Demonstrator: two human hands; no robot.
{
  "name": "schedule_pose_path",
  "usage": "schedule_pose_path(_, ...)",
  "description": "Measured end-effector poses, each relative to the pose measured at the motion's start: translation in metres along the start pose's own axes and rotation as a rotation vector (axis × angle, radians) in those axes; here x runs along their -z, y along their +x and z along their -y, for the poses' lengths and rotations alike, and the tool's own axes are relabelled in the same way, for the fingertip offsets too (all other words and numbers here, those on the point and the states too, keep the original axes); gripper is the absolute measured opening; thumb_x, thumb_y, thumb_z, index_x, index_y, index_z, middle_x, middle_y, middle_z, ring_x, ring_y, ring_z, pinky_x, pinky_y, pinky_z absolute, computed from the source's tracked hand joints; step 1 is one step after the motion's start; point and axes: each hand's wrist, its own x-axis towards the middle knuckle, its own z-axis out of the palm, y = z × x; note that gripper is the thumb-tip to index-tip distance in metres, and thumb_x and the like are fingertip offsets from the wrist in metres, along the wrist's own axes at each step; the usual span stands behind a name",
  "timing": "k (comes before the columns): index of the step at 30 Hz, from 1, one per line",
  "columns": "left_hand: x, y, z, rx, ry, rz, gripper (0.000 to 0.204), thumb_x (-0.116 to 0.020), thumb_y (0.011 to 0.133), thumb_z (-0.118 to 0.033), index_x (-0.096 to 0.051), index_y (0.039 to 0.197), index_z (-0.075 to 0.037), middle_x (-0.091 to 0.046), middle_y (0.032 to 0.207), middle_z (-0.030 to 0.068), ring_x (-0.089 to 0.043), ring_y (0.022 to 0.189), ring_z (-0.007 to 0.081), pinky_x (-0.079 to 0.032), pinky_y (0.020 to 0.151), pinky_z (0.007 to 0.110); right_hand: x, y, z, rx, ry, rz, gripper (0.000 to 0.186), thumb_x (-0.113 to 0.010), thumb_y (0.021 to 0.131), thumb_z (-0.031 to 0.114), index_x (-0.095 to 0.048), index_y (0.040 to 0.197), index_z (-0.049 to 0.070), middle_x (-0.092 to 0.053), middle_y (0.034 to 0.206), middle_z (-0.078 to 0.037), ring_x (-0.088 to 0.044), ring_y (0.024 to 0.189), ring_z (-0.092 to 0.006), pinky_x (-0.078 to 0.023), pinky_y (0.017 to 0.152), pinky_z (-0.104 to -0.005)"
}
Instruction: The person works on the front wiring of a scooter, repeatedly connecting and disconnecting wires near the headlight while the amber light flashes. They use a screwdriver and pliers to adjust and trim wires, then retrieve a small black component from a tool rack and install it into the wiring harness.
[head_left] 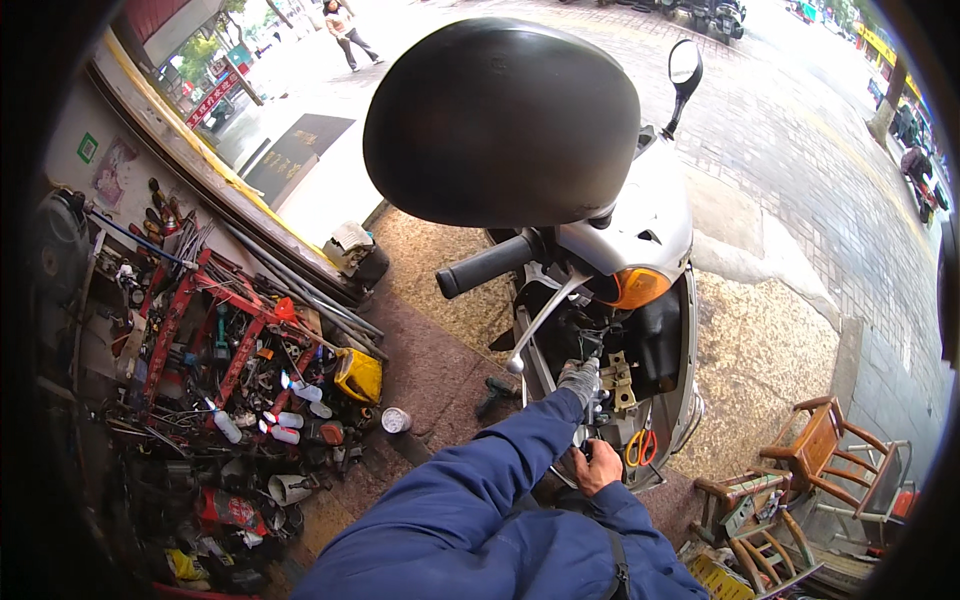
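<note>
A silver scooter (655, 215) stands before me with its front body opened up, baring wires and metal parts. My left hand (578, 380), in a grey glove, reaches into the opening below the handlebar; its fingers are closed among the wires, and what they hold is hidden. Lower down, my bare right hand (598, 467) is curled at the near edge of the opening, closed on something too small to make out. A brass-coloured metal bracket (622, 380) lies just right of my left hand. Scissors with orange-and-red handles (640, 447) rest right of my right hand.
A large black mirror (500, 120) and a handlebar grip (488, 264) overhang the work. At left stands a red rack (172, 335) crowded with tools, near a yellow container (358, 376) and a white tub (396, 420). Wooden stools (815, 450) are at right.
</note>
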Motion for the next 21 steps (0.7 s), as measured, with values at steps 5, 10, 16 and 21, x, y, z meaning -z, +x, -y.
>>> schedule_pose_path(5,0.004,0.006,0.002,0.014,0.037,0.001,0.023,-0.060,0.089,-0.034,-0.045,0.090,-0.016,-0.053,0.062,0.0043,-0.050,0.046,0.0184,-0.042,0.040,0.036,-0.011,0.005,-0.025,-0.173,0.368,0.151,0.027,-0.061,0.085,0.024,-0.063,0.088,-0.002,-0.064,0.069,-0.017,-0.063,0.066,-0.0319,-0.048,0.062,-0.0398)
schedule_pose_path(10,0.004,0.007,0.000,0.056,0.015,0.042,0.022,-0.059,0.089,-0.036,-0.044,0.090,-0.020,-0.055,0.062,0.0063,-0.053,0.044,0.0234,-0.042,0.037,0.042,-0.010,0.007,-0.032,-0.393,0.852,0.280,0.029,-0.056,0.092,0.026,-0.062,0.101,-0.001,-0.063,0.076,-0.006,-0.060,0.068,-0.0155,-0.049,0.061,-0.0304)
schedule_pose_path(16,0.003,0.022,0.006,0.095,-0.030,-0.009,0.020,-0.059,0.089,-0.035,-0.045,0.085,-0.020,-0.054,0.059,0.0088,-0.052,0.041,0.0270,-0.041,0.035,0.045,-0.002,0.010,-0.031,-0.535,1.120,0.391,0.032,-0.050,0.096,0.028,-0.058,0.111,0.001,-0.059,0.088,-0.005,-0.058,0.076,-0.0150,-0.051,0.063,-0.0289)
schedule_pose_path(21,0.003,0.027,0.011,0.047,-0.001,-0.047,0.022,-0.060,0.088,-0.033,-0.046,0.083,-0.017,-0.054,0.059,0.0092,-0.052,0.040,0.0268,-0.042,0.034,0.043,0.001,0.011,-0.031,-0.565,1.133,0.440,0.036,-0.050,0.096,0.030,-0.057,0.115,0.000,-0.058,0.093,-0.004,-0.057,0.080,-0.0157,-0.053,0.065,-0.0310)
